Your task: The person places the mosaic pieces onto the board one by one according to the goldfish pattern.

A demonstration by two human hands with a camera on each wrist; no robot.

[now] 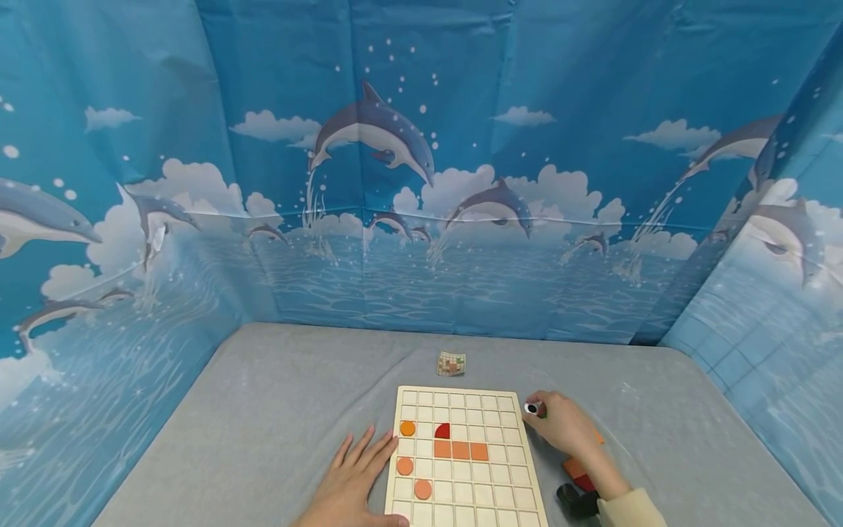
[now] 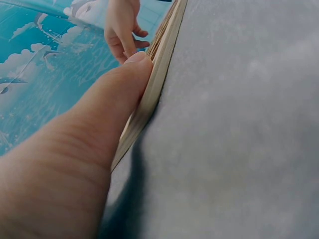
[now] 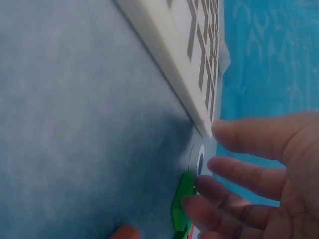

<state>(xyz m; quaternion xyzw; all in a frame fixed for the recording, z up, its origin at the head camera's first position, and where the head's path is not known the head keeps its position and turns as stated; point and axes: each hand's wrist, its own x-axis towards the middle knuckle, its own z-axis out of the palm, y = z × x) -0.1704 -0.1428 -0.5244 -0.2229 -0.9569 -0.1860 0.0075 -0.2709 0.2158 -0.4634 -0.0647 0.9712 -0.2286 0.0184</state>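
A wooden grid board lies on the grey cloth. My left hand rests at its left edge with fingers spread, and in the left wrist view the thumb touches the rim. Beyond the board's right edge, my right hand reaches to a white disc with a dark centre. In the right wrist view, thumb and forefinger stand apart near this disc. A green piece lies by the other fingertips. On the board are orange discs, orange squares and a red quarter-round piece.
A small picture card lies behind the board. Orange and red pieces and dark pieces lie beside the right forearm, partly hidden by it. A blue dolphin-print curtain surrounds the table.
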